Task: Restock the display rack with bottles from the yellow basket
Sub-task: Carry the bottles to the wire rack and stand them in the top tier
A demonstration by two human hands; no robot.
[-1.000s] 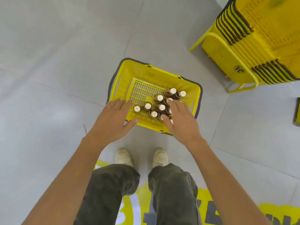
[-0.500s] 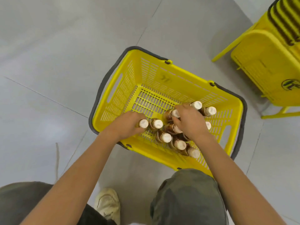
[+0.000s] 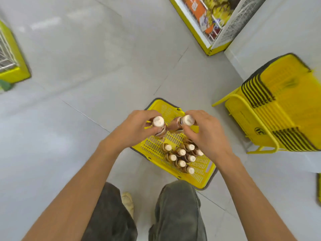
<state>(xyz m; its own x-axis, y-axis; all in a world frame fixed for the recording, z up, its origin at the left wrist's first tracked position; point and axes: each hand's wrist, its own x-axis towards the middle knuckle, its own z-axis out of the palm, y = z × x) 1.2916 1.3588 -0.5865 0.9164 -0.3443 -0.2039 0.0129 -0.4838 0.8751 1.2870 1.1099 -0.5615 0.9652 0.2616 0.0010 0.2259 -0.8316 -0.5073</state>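
Here, in the head view, we look straight down at our two bare arms reaching out over a grey tiled floor (image 3: 83, 70). Our left hand (image 3: 133, 129) is curled around the neck of a brown bottle (image 3: 160, 131) with a pale cap, and our right hand (image 3: 206, 134) grasps a second capped bottle (image 3: 186, 120) the same way. The two bottles sit close together, caps toward us, held above the far end of the yellow basket (image 3: 206, 177).

The basket stands on the floor just ahead of our knees, its dark rim running around the yellow lattice walls. In its near half a cluster of bottles (image 3: 181, 157) stands upright and packed together; we count eight pale caps. The far half of its slotted bottom shows bare beneath the hands.

To the right, well apart from the basket, a stack of nested yellow baskets (image 3: 278, 108) rests in a yellow frame. At the upper right we see a yellow-based shelf unit (image 3: 205, 20) with packaged goods, too blurred to name. At the left edge a yellow wire rack (image 3: 10, 66) enters the frame. Below, we see grey-green trousers (image 3: 178, 206) and one pale shoe (image 3: 127, 200).
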